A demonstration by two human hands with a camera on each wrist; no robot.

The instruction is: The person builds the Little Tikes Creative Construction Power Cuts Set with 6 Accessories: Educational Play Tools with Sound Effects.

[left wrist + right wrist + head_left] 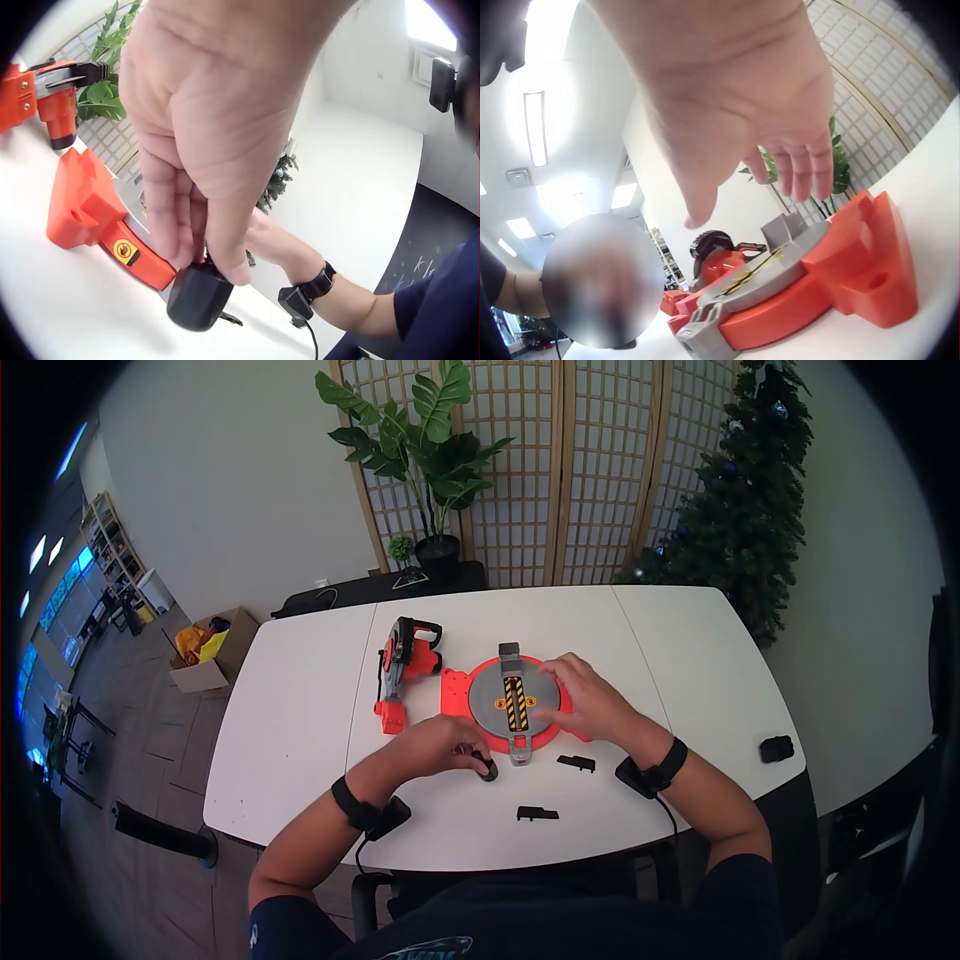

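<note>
My left hand (438,746) pinches a small black cylinder (199,298) between thumb and fingertips, close over the white table in front of a round toy base. That base has an orange-red rim (455,693) and a grey disc (487,695) crossed by a black-and-yellow striped strip (515,705). Above the right side of the disc is my right hand (597,702), its fingers spread and relaxed with nothing in them. In the right wrist view its palm (735,97) shows over the base, fingertips apart from the disc.
An orange, grey and black toy saw piece (398,668) lies left of the base. Two flat black parts, one nearer the base (577,763) and one nearer the front edge (537,814), lie on the table (290,760). A small black object (776,749) sits at the right edge.
</note>
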